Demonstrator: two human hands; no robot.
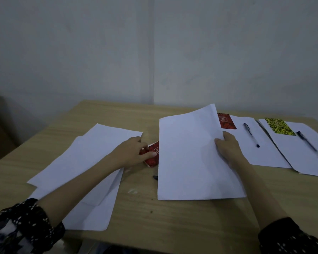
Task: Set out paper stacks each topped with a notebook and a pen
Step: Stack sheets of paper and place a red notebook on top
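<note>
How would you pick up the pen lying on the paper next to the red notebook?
Pinch the pen around the middle of its barrel, coming straight down from above. It lies flat on the paper stack, slanted with the tip toward the near edge, nothing on either long side. Fingers go one on each side, across the barrel. The red notebook sits apart, out of the way.

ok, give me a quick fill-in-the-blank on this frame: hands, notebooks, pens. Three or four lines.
1. The left hand holds a ____ notebook.
2. The right hand grips a sheet of ____.
3. The far-right stack carries a ____ patterned notebook and a pen.
4. ____ stacks already carry a notebook and a pen.

Missing: red; paper; yellow; Two
</note>
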